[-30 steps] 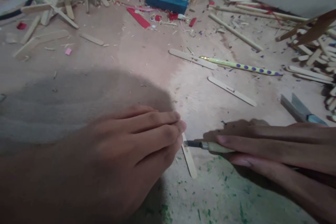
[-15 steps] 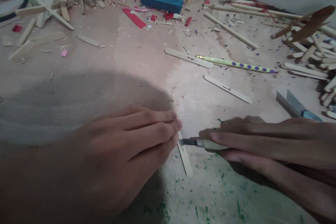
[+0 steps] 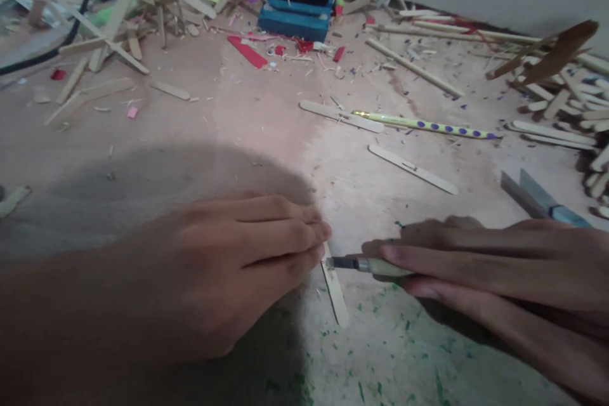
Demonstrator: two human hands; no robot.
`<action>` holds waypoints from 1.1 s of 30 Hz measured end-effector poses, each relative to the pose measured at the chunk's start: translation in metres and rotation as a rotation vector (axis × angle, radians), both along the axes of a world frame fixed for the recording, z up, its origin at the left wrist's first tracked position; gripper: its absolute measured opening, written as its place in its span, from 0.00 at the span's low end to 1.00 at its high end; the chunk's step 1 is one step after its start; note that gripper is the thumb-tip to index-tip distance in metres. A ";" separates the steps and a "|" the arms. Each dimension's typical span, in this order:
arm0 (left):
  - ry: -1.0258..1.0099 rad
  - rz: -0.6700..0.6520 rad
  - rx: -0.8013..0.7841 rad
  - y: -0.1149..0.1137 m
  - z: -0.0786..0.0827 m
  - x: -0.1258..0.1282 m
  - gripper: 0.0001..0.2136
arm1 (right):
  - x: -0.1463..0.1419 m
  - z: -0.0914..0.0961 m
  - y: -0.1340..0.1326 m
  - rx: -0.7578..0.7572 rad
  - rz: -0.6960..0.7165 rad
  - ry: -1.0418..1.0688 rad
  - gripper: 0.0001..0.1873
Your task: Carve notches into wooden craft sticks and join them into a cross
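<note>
My left hand (image 3: 228, 266) lies low on the work surface, fingers pressed together on the upper end of a pale wooden craft stick (image 3: 335, 290). My right hand (image 3: 480, 266) comes in from the right, fingers closed round a small craft knife (image 3: 366, 264) with a light handle. The knife's dark metal tip touches the stick just beside my left fingertips. The stick's lower end points toward me, and its upper end is hidden under my left fingers.
Loose craft sticks (image 3: 412, 168) and a dotted yellow pencil (image 3: 428, 125) lie beyond my hands. A blue block (image 3: 295, 19) stands at the back, stick structures (image 3: 114, 6) at the back left, a pile of sticks (image 3: 566, 108) and a blade tool (image 3: 542, 198) at the right.
Both hands and the stick stay almost where they were; the knife tip remains at the stick. The camera has tilted up slightly, so the far clutter sits lower in the picture.
</note>
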State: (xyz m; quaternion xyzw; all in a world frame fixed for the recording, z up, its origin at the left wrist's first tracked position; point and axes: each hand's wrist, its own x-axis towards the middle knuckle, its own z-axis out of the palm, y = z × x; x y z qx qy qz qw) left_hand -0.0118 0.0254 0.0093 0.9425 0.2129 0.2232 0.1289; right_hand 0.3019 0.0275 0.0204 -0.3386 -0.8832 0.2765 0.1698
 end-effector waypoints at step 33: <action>-0.059 0.132 -0.054 -0.001 0.001 0.002 0.15 | 0.002 0.004 -0.008 -0.003 -0.013 -0.009 0.23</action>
